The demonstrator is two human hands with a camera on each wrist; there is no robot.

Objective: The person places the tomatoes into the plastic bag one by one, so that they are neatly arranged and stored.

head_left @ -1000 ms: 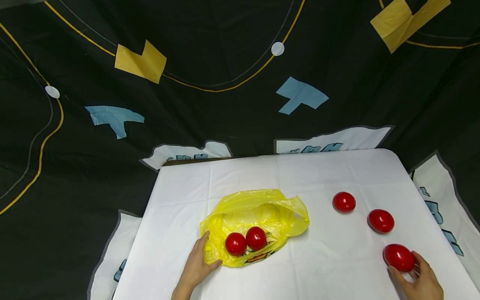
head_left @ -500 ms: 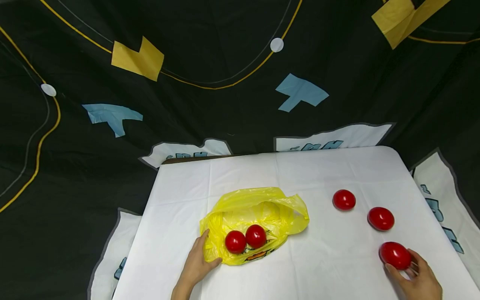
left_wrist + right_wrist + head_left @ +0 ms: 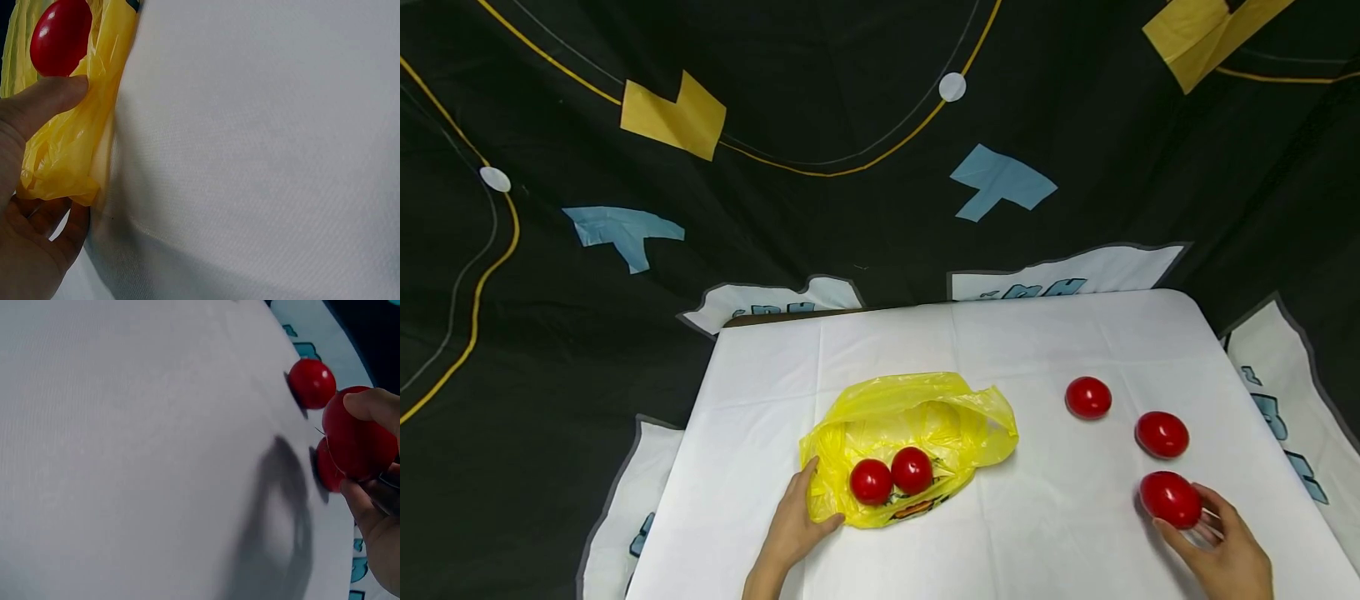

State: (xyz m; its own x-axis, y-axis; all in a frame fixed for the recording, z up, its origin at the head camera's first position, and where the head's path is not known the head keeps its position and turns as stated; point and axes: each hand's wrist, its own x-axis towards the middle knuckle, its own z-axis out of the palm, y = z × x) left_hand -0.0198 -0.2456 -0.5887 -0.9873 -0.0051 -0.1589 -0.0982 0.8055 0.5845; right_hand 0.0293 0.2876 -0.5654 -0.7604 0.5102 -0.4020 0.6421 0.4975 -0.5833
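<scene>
My right hand (image 3: 1228,546) grips a glossy red round fruit (image 3: 1170,500) between thumb and fingers. In the right wrist view a shadow lies on the cloth apart from this fruit (image 3: 359,440), which is held over the table. My left hand (image 3: 797,521) pinches the left edge of a yellow plastic bag (image 3: 985,433), thumb on top and fingers beneath. The bag lies on its side, mouth spread. Inside it, side by side, rest two red fruits, a left one (image 3: 871,482) and a right one (image 3: 912,470).
Two more red fruits lie on the right of the table, a farther one (image 3: 1087,397) and a nearer one (image 3: 1162,435). A white cloth (image 3: 1045,517) covers the table. Behind its far edge hangs a dark patterned curtain (image 3: 820,225).
My right hand has carried its red fruit left and slightly away from me. The left hand keeps its hold on the bag, which stays in place.
</scene>
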